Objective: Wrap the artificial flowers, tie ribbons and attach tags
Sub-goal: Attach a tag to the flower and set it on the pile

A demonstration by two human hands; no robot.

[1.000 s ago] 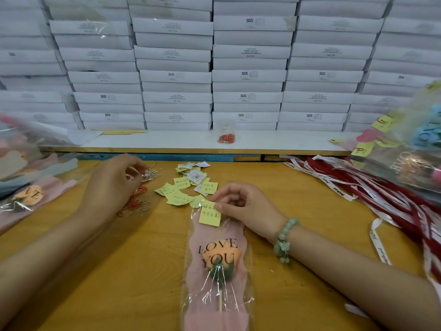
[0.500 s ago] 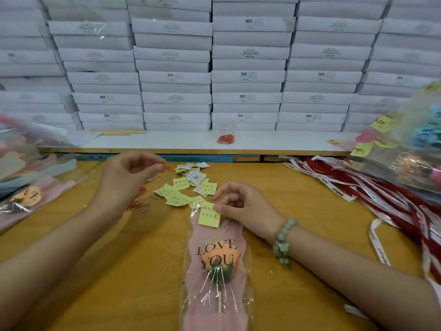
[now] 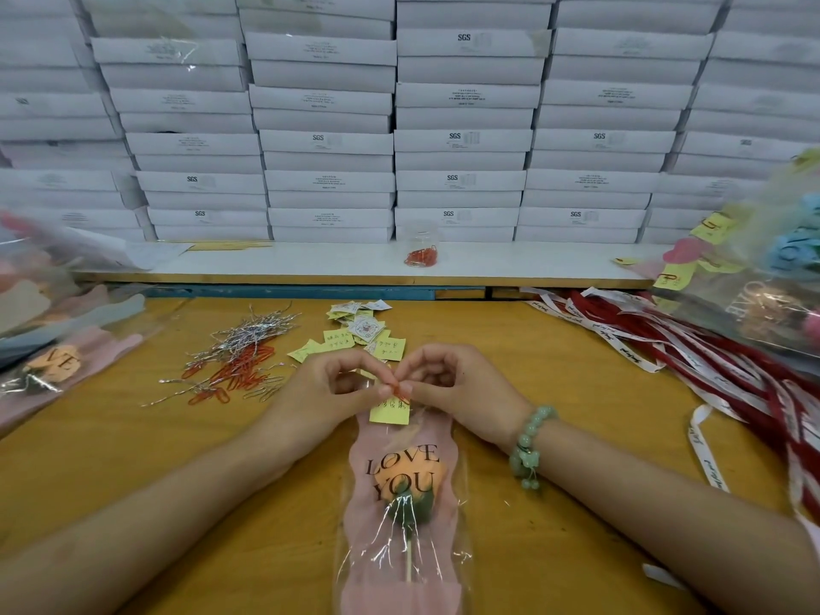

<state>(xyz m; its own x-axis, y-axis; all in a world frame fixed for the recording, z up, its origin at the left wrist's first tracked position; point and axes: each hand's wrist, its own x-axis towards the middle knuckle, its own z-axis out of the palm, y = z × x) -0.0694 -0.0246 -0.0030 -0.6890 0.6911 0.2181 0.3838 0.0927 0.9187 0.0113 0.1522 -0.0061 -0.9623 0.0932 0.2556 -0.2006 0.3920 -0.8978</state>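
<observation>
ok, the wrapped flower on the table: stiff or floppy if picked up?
Probably floppy at the top: the wrapped flower sits in thin, crinkled clear film. Likely light; only a thin stick stiffens it. Film looks glossy, so maybe slippery.

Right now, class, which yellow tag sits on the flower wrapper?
The yellow tag on the pink wrapper, pinched by left hand and right hand; the other tags lie loose beyond.

You've got "LOVE YOU" in dark print on the clear sleeve (image 3: 401, 472) at near centre. "SGS" is printed on many of the white boxes (image 3: 463, 37) stacked along the far side. The left sleeve (image 3: 57, 361) shows only "VE". The handwriting on the yellow tag (image 3: 390, 412) and the script on the ribbons (image 3: 705, 459) at right are too small to read.
</observation>
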